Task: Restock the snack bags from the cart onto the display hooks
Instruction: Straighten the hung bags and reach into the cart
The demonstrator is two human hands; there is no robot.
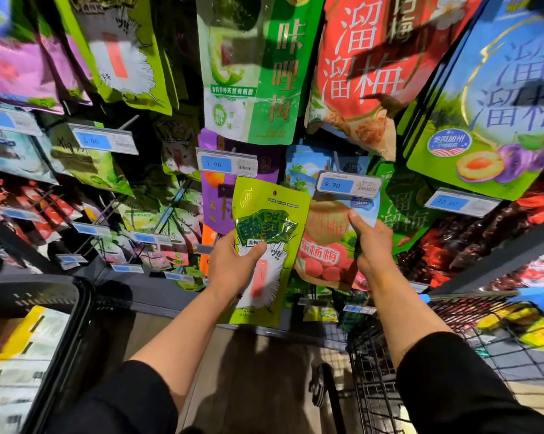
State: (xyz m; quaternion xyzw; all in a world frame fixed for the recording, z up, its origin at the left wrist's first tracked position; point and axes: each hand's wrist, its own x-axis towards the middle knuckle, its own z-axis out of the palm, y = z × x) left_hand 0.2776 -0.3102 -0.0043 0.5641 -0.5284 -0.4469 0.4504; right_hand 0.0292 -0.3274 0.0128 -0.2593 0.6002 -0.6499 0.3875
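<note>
The left hand grips a yellow-green snack bag by its left edge, thumb curled over the front, holding it upright in front of the display with its punched hanging hole at the top. The right hand pinches the right edge of a pink and blue bag that hangs just beside and partly behind the green one. Directly above them sit two blue price tags, one reading 7.90 and one reading 9.90. Around these, rows of hanging bags fill the display: a green bag, a red bag and a blue and green bag above. Both forearms come out of black sleeves. At lower right is a wire cart with yellow packets inside; at lower left, a black bin.
</note>
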